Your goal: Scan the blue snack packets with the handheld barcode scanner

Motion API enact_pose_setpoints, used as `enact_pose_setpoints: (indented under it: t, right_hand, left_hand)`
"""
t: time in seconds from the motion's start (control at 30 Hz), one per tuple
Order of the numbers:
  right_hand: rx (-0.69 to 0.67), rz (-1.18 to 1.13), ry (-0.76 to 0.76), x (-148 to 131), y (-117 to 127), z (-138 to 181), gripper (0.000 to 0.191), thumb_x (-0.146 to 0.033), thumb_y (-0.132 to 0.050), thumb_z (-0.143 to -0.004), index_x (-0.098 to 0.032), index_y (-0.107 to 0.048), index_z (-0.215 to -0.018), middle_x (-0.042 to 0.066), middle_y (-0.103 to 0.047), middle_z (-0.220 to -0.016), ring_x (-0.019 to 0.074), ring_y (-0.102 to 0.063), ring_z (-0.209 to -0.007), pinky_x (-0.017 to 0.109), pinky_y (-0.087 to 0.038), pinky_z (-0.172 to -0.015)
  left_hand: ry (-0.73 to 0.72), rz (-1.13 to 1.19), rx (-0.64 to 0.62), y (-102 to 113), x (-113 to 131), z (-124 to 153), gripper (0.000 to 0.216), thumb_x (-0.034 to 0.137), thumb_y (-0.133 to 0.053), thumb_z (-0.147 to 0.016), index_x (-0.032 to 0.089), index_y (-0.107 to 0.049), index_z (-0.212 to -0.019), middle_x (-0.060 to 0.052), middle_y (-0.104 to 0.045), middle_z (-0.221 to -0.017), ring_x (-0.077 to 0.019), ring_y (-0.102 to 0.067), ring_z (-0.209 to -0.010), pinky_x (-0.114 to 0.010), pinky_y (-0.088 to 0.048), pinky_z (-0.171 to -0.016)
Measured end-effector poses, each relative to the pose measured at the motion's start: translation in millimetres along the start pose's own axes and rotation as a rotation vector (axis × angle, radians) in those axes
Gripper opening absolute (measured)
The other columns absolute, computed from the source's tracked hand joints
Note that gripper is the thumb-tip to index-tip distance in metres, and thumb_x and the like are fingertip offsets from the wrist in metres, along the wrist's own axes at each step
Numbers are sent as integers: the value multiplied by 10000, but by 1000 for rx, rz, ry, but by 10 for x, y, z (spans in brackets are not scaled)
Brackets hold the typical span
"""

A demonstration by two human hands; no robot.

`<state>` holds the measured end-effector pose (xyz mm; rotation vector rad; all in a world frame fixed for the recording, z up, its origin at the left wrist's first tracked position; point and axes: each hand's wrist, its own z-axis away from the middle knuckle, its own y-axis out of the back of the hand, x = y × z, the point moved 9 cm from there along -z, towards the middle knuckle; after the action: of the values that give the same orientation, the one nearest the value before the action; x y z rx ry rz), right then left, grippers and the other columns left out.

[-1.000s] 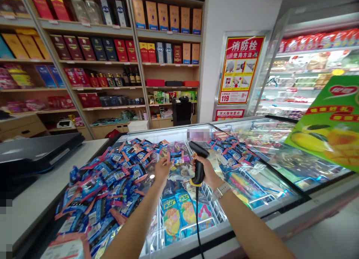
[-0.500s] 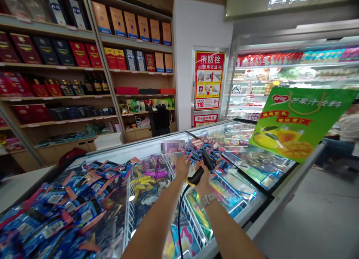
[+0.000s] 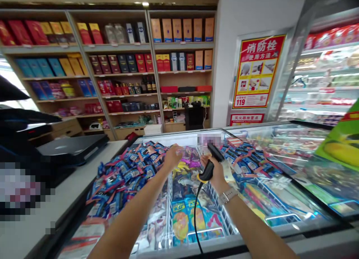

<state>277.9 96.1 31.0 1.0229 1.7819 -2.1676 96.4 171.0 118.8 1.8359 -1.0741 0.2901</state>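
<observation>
A: As your eye runs in from the left, what sort of place is it?

B: It's a shop. A white counter (image 3: 36, 203) sits near left with a flat black machine (image 3: 73, 148) on it. Behind that, wooden shelves (image 3: 117, 79) of boxed goods line the far wall.

A: And the middle?

B: A long chest freezer (image 3: 316, 234) with a glass top and wire baskets of bright wrappers inside. Blue packets (image 3: 126, 173) are heaped over its left part.

A: What about the hands?

B: Both reach out over the freezer. The left hand (image 3: 173, 156) is at the far edge of that heap with its fingers loosely bent. I cannot tell whether it pinches anything.

A: Where is the scanner?

B: The scanner (image 3: 211, 163) is just right of the left hand, above the middle baskets. The right hand (image 3: 217, 173) is wrapped firmly round its handle, and there is a watch (image 3: 227, 195) on that wrist.

A: Which way does it lie?

B: The handle's long axis slants from the yellow-ringed cable end, nearer and lower, up to the head, farther and a little right. The head's nose points far and left, towards the left hand. A black cable (image 3: 195, 218) hangs down to the near rim.

A: What is further right?

B: A red poster (image 3: 256, 72) hangs on the white wall. Next to it stands an open chilled case (image 3: 325, 83), and a green sign (image 3: 340, 143) sits at the right edge.
</observation>
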Motion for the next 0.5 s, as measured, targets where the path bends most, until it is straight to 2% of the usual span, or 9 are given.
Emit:
enact_pose_setpoints:
  t: [0.17, 0.3, 0.4, 0.5]
  right_hand:
    - [-237, 81, -239, 808, -943, 503, 131, -178, -702, -617, -152, -627, -722, 66, -715, -723, 200, -700, -744, 292, -560, -765]
    - [-348, 102, -367, 1425, -1470, 861, 113, -173, -690, -619, -137, -632, -708, 82, -716, -728, 193, -695, -737, 291, -546, -778]
    - [-365, 112, -448, 1845, -1665, 1032, 100, -176, -674, -624, -134, -630, -703, 84, -714, -726, 189, -691, -735, 288, -546, -747]
    - [-349, 154, -462, 2130, -1724, 1085, 98, -184, -676, -605, -140, -622, -674, 59, -696, -676, 175, -677, -712, 262, -538, -678]
  left_hand:
    - [132, -232, 117, 1226, -514, 354, 215, 170, -552, -766, 203, -706, -912, -42, -701, -981, -187, -639, -883, -317, -477, -856]
    - [296, -479, 184, 1984, -917, 692, 263, 206, -574, -758, 188, -697, -991, -71, -693, -1010, -228, -628, -931, -319, -457, -860]
    - [408, -565, 185, 2279, -1204, 871, 303, 231, -582, -774, 179, -677, -1057, -97, -691, -1032, -242, -619, -989, -299, -443, -867]
    - [463, -547, 164, 2337, -1412, 900, 324, 261, -579, -796, 164, -660, -1094, -113, -704, -997, -240, -636, -972, -280, -448, -847]
